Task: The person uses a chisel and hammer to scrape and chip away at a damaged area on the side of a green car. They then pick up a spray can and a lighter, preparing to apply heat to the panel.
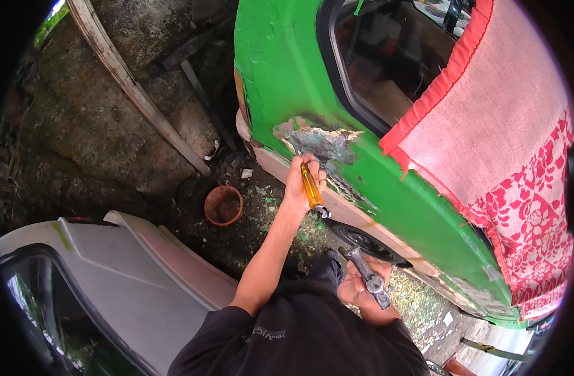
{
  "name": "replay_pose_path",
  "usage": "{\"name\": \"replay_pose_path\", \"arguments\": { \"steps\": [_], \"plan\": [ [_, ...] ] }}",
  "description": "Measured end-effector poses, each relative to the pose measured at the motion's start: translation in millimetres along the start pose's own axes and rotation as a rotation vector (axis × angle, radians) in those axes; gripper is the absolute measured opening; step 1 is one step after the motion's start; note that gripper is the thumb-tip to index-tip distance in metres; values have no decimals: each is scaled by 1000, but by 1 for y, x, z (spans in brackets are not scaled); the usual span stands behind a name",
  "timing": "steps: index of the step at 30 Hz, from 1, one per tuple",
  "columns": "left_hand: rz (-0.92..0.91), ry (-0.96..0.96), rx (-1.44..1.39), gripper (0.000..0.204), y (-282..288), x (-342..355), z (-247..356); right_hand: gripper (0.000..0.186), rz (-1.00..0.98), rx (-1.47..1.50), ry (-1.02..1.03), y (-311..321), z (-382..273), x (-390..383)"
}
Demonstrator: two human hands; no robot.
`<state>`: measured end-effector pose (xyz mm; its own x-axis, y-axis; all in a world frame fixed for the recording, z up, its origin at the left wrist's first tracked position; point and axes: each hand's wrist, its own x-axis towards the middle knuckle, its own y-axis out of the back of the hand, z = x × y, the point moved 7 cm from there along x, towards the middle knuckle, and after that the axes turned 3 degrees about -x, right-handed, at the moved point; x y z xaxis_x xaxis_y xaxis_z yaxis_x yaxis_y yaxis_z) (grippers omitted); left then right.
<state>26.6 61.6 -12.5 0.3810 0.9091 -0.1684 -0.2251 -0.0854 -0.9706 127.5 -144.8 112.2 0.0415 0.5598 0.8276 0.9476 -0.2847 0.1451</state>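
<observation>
My left hand is wrapped round the amber handle of a screwdriver. Its handle end points back toward me, and the hand covers most of the shaft. Just beyond the fingers is a bare grey patch with ragged, chipped edges on the green car body. Whether the tip touches the metal, I cannot tell. Lower and to the right, my right hand grips a grey metal hammer, held apart from the screwdriver. The hammer's handle is mostly hidden.
A pink and red patterned cloth drapes over the car's right side. Below the body shows a black wheel. An orange-brown pot stands on the ground among paint flakes. Behind me on the left is a silver-white car.
</observation>
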Motion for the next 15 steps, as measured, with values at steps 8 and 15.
{"name": "replay_pose_path", "arguments": {
  "steps": [8, 15],
  "plan": [
    [-161, 25, -88, 22, -7, 4, -2, 40, 78, 6, 22, -3, 15, -6],
    [-151, 8, -63, 22, -2, 11, -1, 43, -28, 6, 167, -8, 15, -8]
  ]
}}
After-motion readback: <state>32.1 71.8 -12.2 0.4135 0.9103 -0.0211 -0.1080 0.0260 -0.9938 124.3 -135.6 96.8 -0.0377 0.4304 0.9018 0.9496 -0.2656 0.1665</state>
